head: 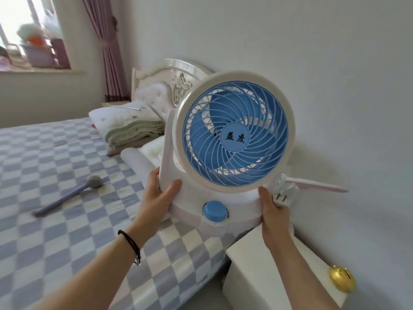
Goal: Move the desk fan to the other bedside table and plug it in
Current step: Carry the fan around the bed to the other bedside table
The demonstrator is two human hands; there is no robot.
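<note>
Left hand (pixel 159 199) gripping left side of desk fan (pixel 225 148) base, thumb curled over top edge, fingers behind and under. Black hair tie (pixel 131 245) round left wrist. Right hand (pixel 276 217) gripping right side of base, thumb up along the edge, white plug (pixel 282 193) pinned between fingers and base, two prongs pointing down-left. Fan held in the air, upright, tilted slightly back, blue grille facing camera, blue knob (pixel 215 210) on front of base. Fan above gap between bed (pixel 55 175) right edge and white bedside table (pixel 274 276); not touching either. Gold round object (pixel 342 279) at near right corner of table top. Pink-and-white flat item (pixel 317 185) behind the plug, against wall; cannot tell what it is. On bed: purple long-handled brush (pixel 67 198) mid-mattress, folded blankets (pixel 131 128) and a pillow at headboard (pixel 169 79) end. Far bedside table (pixel 114 104) beyond the bed, under pink curtain (pixel 105 41).
</note>
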